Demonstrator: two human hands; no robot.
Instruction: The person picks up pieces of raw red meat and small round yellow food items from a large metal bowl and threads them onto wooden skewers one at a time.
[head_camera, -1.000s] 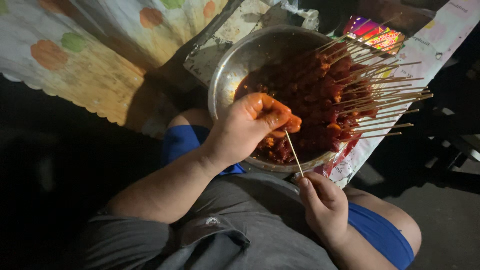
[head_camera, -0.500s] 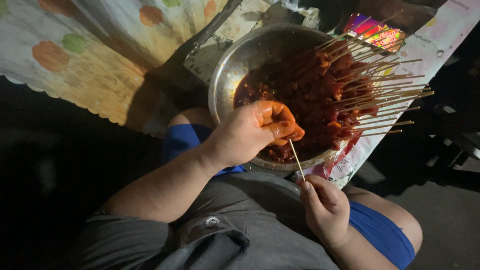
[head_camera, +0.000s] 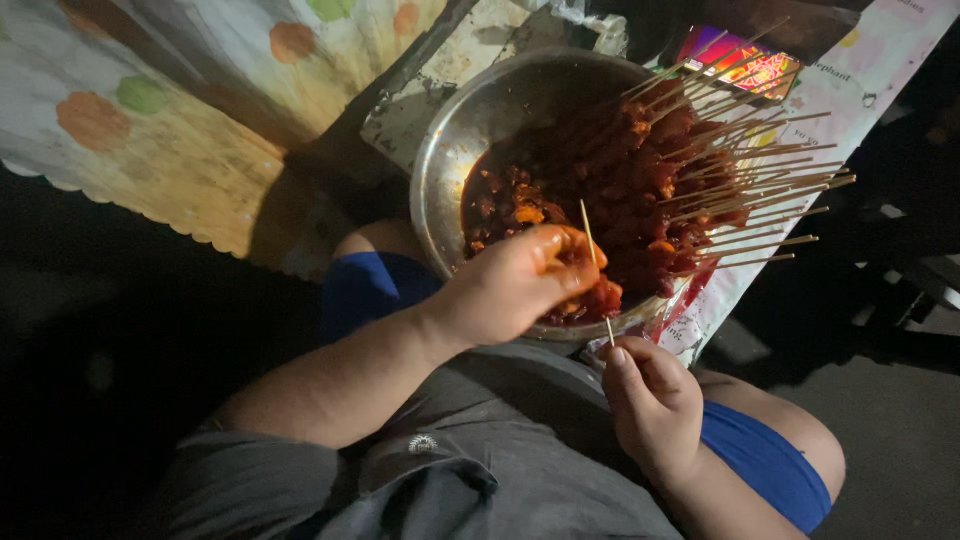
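In the head view, the round, dented metal bowl (head_camera: 455, 170) sits on the person's lap, full of red marinated meat and finished skewers. Just over its near rim, the left hand (head_camera: 520, 285) closes its sauce-stained fingers (head_camera: 575, 262) around a red piece of meat (head_camera: 603, 297). Below the bowl, the right hand (head_camera: 655, 400) pinches the lower end of a thin bamboo skewer stick (head_camera: 594, 255), which rises through the meat. The finished skewers (head_camera: 740, 195) fan over the bowl's far rim, above a patterned cloth (head_camera: 850, 90).

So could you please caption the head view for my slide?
Left hand threads meat onto a skewer held by right hand.
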